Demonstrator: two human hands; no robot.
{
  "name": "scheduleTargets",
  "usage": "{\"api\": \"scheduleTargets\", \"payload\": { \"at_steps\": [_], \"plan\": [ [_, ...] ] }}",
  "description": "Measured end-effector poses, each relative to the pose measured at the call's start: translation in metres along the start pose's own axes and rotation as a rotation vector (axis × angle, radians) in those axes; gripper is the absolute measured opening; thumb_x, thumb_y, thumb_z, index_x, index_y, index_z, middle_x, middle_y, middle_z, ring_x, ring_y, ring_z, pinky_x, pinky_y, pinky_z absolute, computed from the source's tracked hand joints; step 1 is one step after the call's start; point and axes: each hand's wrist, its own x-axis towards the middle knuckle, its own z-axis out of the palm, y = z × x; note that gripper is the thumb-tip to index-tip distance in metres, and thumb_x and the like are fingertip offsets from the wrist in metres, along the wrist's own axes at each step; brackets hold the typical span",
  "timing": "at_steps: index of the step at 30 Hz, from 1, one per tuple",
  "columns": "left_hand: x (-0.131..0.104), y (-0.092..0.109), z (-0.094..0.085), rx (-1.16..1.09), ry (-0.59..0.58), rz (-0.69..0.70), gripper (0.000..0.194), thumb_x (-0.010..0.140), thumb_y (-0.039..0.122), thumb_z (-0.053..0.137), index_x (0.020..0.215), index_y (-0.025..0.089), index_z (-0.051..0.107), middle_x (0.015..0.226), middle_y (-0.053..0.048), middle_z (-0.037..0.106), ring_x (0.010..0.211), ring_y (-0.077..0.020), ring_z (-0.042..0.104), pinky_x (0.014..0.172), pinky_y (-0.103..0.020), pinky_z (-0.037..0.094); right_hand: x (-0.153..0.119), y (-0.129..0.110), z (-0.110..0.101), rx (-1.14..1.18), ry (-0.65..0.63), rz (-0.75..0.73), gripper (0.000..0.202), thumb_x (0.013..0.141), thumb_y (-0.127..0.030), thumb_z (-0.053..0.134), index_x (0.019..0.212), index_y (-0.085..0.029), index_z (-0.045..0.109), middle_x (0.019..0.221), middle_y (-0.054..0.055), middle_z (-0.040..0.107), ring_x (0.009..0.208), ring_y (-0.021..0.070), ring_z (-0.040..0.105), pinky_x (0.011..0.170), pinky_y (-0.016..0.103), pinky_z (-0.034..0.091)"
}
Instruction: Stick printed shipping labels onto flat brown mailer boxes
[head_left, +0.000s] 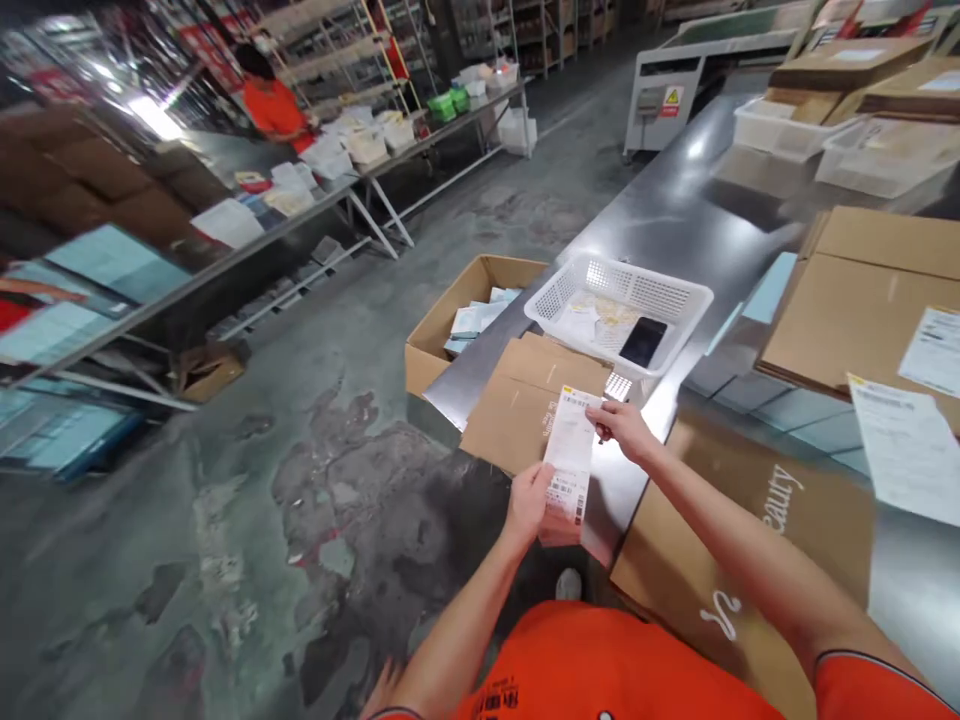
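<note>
A long white printed label sheet (571,445) is held up between my two hands, with more sheets hanging below it. My left hand (529,497) pinches its lower left edge, fingers closed. At its upper right, my right hand (616,422) grips the edge between thumb and fingers. Behind the sheet, flat brown cardboard pieces (510,405) lie on the corner of the metal table (660,215). A white perforated basket (679,290) stands just beyond them, holding a black phone (643,342) and some papers.
An open carton (426,355) with pale blue packets stands left of the table. Flattened cardboard (862,310) with printed sheets lies at the right; a large brown cardboard piece (675,540) is under my right forearm. A person in orange (271,105) stands by the far-left bench.
</note>
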Motion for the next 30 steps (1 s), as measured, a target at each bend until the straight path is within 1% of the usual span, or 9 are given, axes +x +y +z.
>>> {"api": "scheduleTargets", "payload": {
  "at_steps": [4, 7, 13, 15, 17, 20, 24, 27, 30],
  "plan": [
    [0.015, 0.001, 0.002, -0.027, 0.084, -0.001, 0.047, 0.081, 0.060, 0.062, 0.070, 0.015, 0.060, 0.062, 0.002, 0.053, 0.058, -0.0104, 0.043, 0.056, -0.023, 0.035, 0.029, -0.002, 0.004, 0.007, -0.070, -0.016, 0.051, 0.054, -0.063, 0.080, 0.050, -0.018, 0.054, 0.044, -0.001, 0.050, 0.044, 0.0085, 0.040, 0.044, 0.025, 0.031],
    [0.019, 0.003, 0.011, -0.044, 0.090, -0.020, 0.048, 0.080, 0.062, 0.063, 0.070, 0.015, 0.061, 0.063, 0.002, 0.056, 0.058, -0.0107, 0.045, 0.057, -0.023, 0.037, 0.037, 0.000, -0.002, 0.008, -0.055, -0.027, 0.049, 0.058, -0.060, 0.078, 0.051, -0.018, 0.055, 0.046, -0.001, 0.052, 0.045, 0.0085, 0.041, 0.046, 0.024, 0.032],
    [0.019, 0.014, 0.041, -0.045, 0.022, -0.004, 0.046, 0.080, 0.061, 0.062, 0.071, 0.016, 0.061, 0.066, 0.002, 0.057, 0.062, -0.0115, 0.047, 0.059, -0.022, 0.040, 0.027, 0.002, -0.032, 0.023, 0.064, -0.025, 0.048, 0.062, -0.059, 0.077, 0.051, -0.019, 0.052, 0.045, -0.002, 0.049, 0.046, 0.0085, 0.041, 0.045, 0.024, 0.034],
    [0.018, 0.014, 0.049, -0.054, -0.017, -0.014, 0.046, 0.078, 0.061, 0.063, 0.070, 0.017, 0.060, 0.064, 0.002, 0.056, 0.061, -0.0113, 0.046, 0.058, -0.022, 0.039, 0.021, 0.008, -0.040, 0.033, 0.116, -0.005, 0.047, 0.061, -0.058, 0.078, 0.052, -0.019, 0.052, 0.045, -0.002, 0.048, 0.045, 0.0084, 0.040, 0.044, 0.024, 0.033],
    [0.015, 0.010, 0.052, -0.058, -0.037, -0.032, 0.046, 0.076, 0.062, 0.065, 0.069, 0.017, 0.057, 0.062, 0.003, 0.053, 0.059, -0.0106, 0.044, 0.056, -0.022, 0.037, 0.013, 0.019, -0.043, 0.050, 0.163, 0.024, 0.048, 0.059, -0.057, 0.078, 0.052, -0.019, 0.051, 0.044, -0.002, 0.047, 0.044, 0.0078, 0.038, 0.042, 0.023, 0.031],
    [0.008, -0.004, 0.046, -0.047, -0.052, -0.075, 0.047, 0.075, 0.062, 0.064, 0.068, 0.017, 0.056, 0.061, 0.003, 0.051, 0.057, -0.0106, 0.042, 0.056, -0.023, 0.034, 0.003, 0.043, -0.037, 0.071, 0.199, 0.079, 0.047, 0.056, -0.053, 0.080, 0.050, -0.020, 0.048, 0.043, -0.003, 0.046, 0.043, 0.0075, 0.037, 0.040, 0.023, 0.029],
    [-0.004, -0.019, 0.024, 0.081, -0.049, -0.069, 0.046, 0.076, 0.062, 0.058, 0.063, 0.019, 0.051, 0.059, 0.003, 0.048, 0.058, -0.0118, 0.040, 0.055, -0.025, 0.032, -0.015, 0.071, -0.019, 0.088, 0.221, 0.150, 0.047, 0.057, -0.050, 0.081, 0.049, -0.020, 0.045, 0.042, -0.003, 0.044, 0.042, 0.0072, 0.036, 0.040, 0.023, 0.029],
    [-0.011, -0.022, 0.006, 0.144, -0.071, -0.041, 0.043, 0.076, 0.056, 0.060, 0.057, 0.019, 0.047, 0.057, 0.004, 0.044, 0.059, -0.0111, 0.037, 0.056, -0.024, 0.029, -0.031, 0.082, -0.012, 0.118, 0.229, 0.168, 0.047, 0.059, -0.049, 0.082, 0.053, -0.020, 0.046, 0.045, -0.003, 0.045, 0.044, 0.0070, 0.037, 0.041, 0.022, 0.031],
    [-0.017, -0.023, -0.007, 0.162, -0.145, -0.034, 0.040, 0.074, 0.048, 0.065, 0.054, 0.018, 0.048, 0.055, 0.005, 0.043, 0.059, -0.0102, 0.037, 0.055, -0.024, 0.027, -0.046, 0.088, -0.009, 0.147, 0.225, 0.178, 0.044, 0.057, -0.046, 0.083, 0.056, -0.020, 0.047, 0.047, -0.003, 0.047, 0.045, 0.0069, 0.037, 0.040, 0.021, 0.031]
  ]
}}
